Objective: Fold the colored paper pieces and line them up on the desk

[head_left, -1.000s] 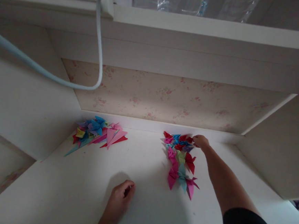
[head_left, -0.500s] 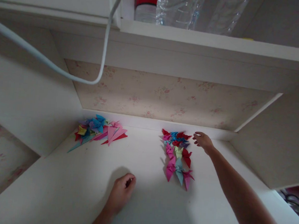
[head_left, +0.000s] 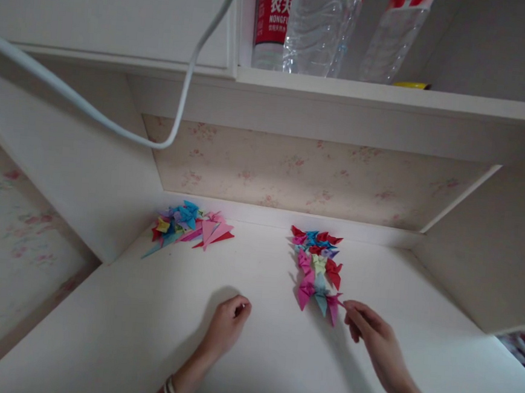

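Observation:
Two heaps of small folded paper figures lie on a white desk. The left heap is blue, pink, red and yellow, near the back left corner. The right heap runs in a strip of red, pink, blue and green pieces. My right hand rests on the desk at the near end of that strip, fingers extended, with the fingertips touching a pink piece. My left hand rests on the desk in a loose fist with the fingers curled in; nothing shows in it.
A shelf overhangs the desk and carries a red-labelled bottle and clear plastic bottles. A white cable hangs in a loop at the upper left. White side panels and a floral back wall enclose the desk.
My right hand has pulled back from the far end of the right heap to its near end. The camera has tilted up a little. The left hand has stayed put.

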Tool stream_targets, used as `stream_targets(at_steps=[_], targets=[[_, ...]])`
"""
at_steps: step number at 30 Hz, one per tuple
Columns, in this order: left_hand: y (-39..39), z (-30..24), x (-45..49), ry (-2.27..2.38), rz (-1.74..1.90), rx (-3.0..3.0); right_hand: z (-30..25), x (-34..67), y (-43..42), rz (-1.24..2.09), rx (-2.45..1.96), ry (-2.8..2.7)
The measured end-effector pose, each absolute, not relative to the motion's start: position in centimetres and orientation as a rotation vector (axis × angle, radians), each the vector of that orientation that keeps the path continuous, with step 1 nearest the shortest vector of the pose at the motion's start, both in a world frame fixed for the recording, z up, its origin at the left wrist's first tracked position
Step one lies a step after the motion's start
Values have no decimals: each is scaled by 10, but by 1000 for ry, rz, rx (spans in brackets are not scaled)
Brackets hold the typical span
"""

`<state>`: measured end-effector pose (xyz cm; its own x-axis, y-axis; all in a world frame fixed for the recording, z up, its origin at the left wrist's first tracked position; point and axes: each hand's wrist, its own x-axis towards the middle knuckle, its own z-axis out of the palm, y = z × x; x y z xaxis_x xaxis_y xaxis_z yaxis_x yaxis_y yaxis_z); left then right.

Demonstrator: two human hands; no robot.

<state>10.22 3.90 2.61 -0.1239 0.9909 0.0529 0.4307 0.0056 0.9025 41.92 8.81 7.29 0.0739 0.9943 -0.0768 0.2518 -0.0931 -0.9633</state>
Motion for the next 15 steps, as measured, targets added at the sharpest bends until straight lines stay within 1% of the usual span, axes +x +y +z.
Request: stream_targets(at_steps=[3,7,9,11,15], targets=[[37,23,103,1594,1099,1504,40,404,51,1115,-1530,-1304],[52,23,90,1545,1005,1509,11,388,29,928,-1699,-1343],[72,30,73,1648,903,1626,7,385,29,893,-1703,-1413],[98,41,52,1862,689,1897,8,383,32,877,-1681,-1481],[149,63,10,2111,574,2008,11,384,37,854,-1676,-1532]])
